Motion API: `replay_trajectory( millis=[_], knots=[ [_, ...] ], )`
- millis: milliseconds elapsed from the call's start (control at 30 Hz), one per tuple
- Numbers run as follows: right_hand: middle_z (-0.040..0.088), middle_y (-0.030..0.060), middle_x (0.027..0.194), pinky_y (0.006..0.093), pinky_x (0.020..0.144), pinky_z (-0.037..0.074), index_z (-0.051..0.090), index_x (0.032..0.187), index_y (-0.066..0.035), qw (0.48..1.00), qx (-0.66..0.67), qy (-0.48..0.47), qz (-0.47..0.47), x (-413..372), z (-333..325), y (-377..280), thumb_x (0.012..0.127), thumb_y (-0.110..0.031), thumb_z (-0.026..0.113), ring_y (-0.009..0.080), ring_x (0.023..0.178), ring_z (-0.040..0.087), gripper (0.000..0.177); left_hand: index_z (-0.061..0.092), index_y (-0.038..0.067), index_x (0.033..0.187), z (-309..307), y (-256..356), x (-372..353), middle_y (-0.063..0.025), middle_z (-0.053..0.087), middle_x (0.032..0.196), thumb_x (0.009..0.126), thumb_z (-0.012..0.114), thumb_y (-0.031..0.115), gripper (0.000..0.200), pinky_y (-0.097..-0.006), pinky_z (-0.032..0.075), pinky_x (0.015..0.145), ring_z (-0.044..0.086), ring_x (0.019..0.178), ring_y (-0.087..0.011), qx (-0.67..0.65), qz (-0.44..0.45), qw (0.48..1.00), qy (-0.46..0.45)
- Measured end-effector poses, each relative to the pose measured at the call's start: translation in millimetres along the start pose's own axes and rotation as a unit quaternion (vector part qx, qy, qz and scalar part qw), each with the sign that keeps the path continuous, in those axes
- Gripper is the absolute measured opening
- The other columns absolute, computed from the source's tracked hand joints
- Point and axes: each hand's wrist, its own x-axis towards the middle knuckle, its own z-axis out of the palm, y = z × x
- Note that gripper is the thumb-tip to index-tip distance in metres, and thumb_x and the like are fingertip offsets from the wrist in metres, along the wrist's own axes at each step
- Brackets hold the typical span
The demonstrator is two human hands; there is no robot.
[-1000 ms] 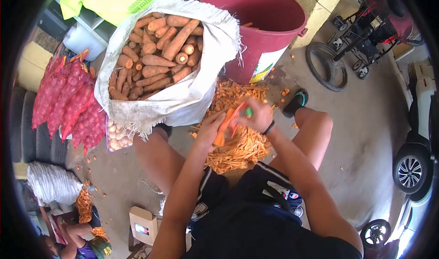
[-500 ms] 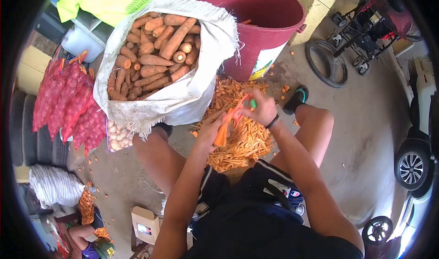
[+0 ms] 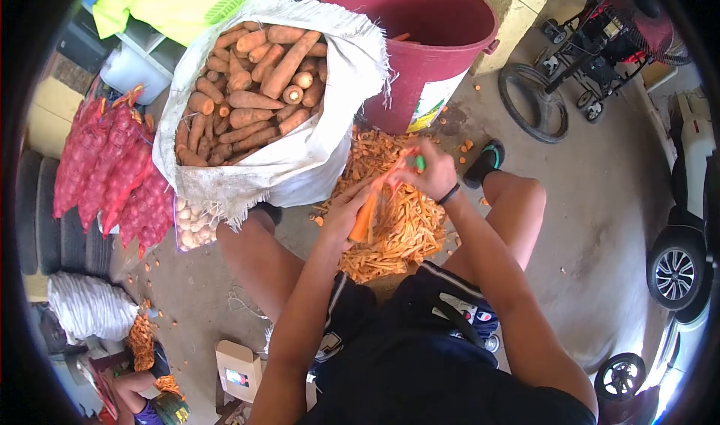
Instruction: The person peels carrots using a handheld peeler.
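So the carrot [image 3: 364, 219] was out in front of the person's knees, held over a heap of orange peelings [image 3: 401, 237] on the concrete floor. The left hand [image 3: 345, 211] was wrapped around its middle, and the upper end pointed toward the right hand [image 3: 435, 176]. The right hand was clenched around a green-handled peeler [image 3: 418, 163], up at the carrot's top end, with what looked like a thin strip of peel hanging there.

Risky bit, I'd say: the left fingers sat close to the stretch being shaved, so one slip of the blade could nick them. The carrot could also twist out of that one-handed grip and drop into the peelings.

Containers: a white woven sack [image 3: 300, 172] stood just beyond the left knee, rolled open and stuffed with unpeeled carrots [image 3: 259, 80]. Right up against it stood a big maroon bucket [image 3: 431, 65]. Only an orange tip or so showed near its inner wall, and the rest was hidden. Left of the sack lay red mesh bags [image 3: 112, 163] of what looked like onions. There was also a small net of pale round things [image 3: 191, 226], couldn't tell what.
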Motion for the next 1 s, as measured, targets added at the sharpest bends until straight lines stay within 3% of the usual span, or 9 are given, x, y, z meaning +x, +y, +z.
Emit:
replay_trajectory(
  millis=[67, 200, 233, 367, 567, 667, 700, 800, 1000],
  knots=[
    [0.071, 0.0140, 0.093, 0.0391, 0.067, 0.058, 0.060, 0.115, -0.007, 0.996, -0.029, 0.070, 0.038, 8.5, -3.4, 16.7, 0.070, -0.046, 0.089, 0.0306, 0.082, 0.072, 0.066, 0.053, 0.005, 0.140, -3.5, -0.4, -0.2, -0.0055, 0.067, 0.104, 0.106, 0.052, 0.022, 0.039, -0.0266, 0.055, 0.065, 0.063, 0.082, -0.0120, -0.007, -0.009, 1.000, -0.016],
    [0.071, 0.0124, 0.092, 0.0413, 0.071, 0.058, 0.060, 0.115, -0.007, 0.994, 0.079, 0.017, 0.071, -3.0, 3.0, -7.1, 0.070, -0.044, 0.089, 0.0317, 0.083, 0.072, 0.065, 0.055, 0.006, 0.139, -24.6, -7.0, 15.9, -0.0041, 0.067, 0.103, 0.105, 0.053, 0.023, 0.038, -0.0259, 0.055, 0.063, 0.061, 0.077, -0.0105, -0.078, -0.007, 0.995, -0.063],
    [0.070, 0.0151, 0.096, 0.0393, 0.075, 0.057, 0.062, 0.118, -0.007, 0.997, 0.069, -0.021, 0.037, -13.0, 7.7, -22.1, 0.066, -0.050, 0.090, 0.0296, 0.087, 0.072, 0.073, 0.055, 0.006, 0.139, -23.0, -5.3, 16.1, -0.0039, 0.066, 0.102, 0.105, 0.054, 0.024, 0.038, -0.0259, 0.055, 0.062, 0.060, 0.076, -0.0102, -0.099, -0.007, 0.993, -0.065],
    [0.070, 0.0142, 0.093, 0.0405, 0.075, 0.058, 0.063, 0.116, -0.006, 0.995, 0.030, -0.030, -0.093, -16.7, 11.4, -36.5, 0.065, -0.048, 0.091, 0.0311, 0.084, 0.072, 0.072, 0.054, 0.004, 0.139, -5.4, 0.6, 3.0, -0.0050, 0.066, 0.103, 0.105, 0.054, 0.023, 0.040, -0.0258, 0.055, 0.063, 0.061, 0.077, -0.0102, -0.031, 0.002, 1.000, 0.000],
    [0.069, 0.0134, 0.089, 0.0382, 0.068, 0.058, 0.062, 0.111, -0.007, 0.995, -0.036, 0.062, 0.075, 8.7, 3.0, 16.1, 0.068, -0.043, 0.091, 0.0293, 0.078, 0.072, 0.063, 0.053, 0.003, 0.140, -5.3, 0.5, -0.1, -0.0067, 0.067, 0.106, 0.105, 0.054, 0.025, 0.041, -0.0265, 0.056, 0.065, 0.064, 0.080, -0.0111, -0.026, 0.004, 0.999, -0.018],
    [0.069, 0.0133, 0.089, 0.0381, 0.067, 0.057, 0.062, 0.114, -0.007, 0.993, 0.087, 0.029, 0.076, -3.9, 4.8, -11.5, 0.068, -0.043, 0.091, 0.0295, 0.077, 0.071, 0.065, 0.053, 0.004, 0.140, -15.6, -1.5, 8.0, -0.0076, 0.067, 0.105, 0.105, 0.053, 0.024, 0.040, -0.0268, 0.056, 0.066, 0.064, 0.079, -0.0118, -0.063, 0.015, 0.998, -0.024],
    [0.069, 0.0130, 0.088, 0.0386, 0.067, 0.057, 0.062, 0.116, -0.007, 0.995, 0.070, -0.038, 0.066, -12.1, 4.0, -31.1, 0.068, -0.045, 0.090, 0.0294, 0.075, 0.071, 0.067, 0.053, 0.004, 0.140, -16.6, -5.5, 13.1, -0.0076, 0.066, 0.104, 0.105, 0.053, 0.023, 0.039, -0.0267, 0.056, 0.065, 0.064, 0.078, -0.0118, -0.078, 0.017, 0.997, -0.009],
    [0.069, 0.0128, 0.089, 0.0388, 0.068, 0.058, 0.062, 0.118, -0.007, 0.991, 0.063, -0.032, -0.116, -20.7, 13.0, -46.4, 0.067, -0.048, 0.090, 0.0285, 0.076, 0.071, 0.071, 0.054, 0.005, 0.139, -4.9, -0.7, 10.4, -0.0069, 0.066, 0.100, 0.105, 0.052, 0.023, 0.038, -0.0257, 0.054, 0.063, 0.063, 0.075, -0.0116, -0.062, 0.021, 0.998, -0.006],
    [0.070, 0.0108, 0.090, 0.0395, 0.067, 0.058, 0.061, 0.111, -0.008, 0.997, -0.027, 0.066, 0.010, 7.3, 0.3, 7.9, 0.069, -0.045, 0.089, 0.0309, 0.077, 0.071, 0.062, 0.059, 0.004, 0.135, -12.0, -2.8, 2.5, -0.0044, 0.066, 0.099, 0.104, 0.057, 0.021, 0.036, -0.0250, 0.055, 0.064, 0.064, 0.077, -0.0110, -0.033, -0.014, 0.998, -0.044]
  ],
)
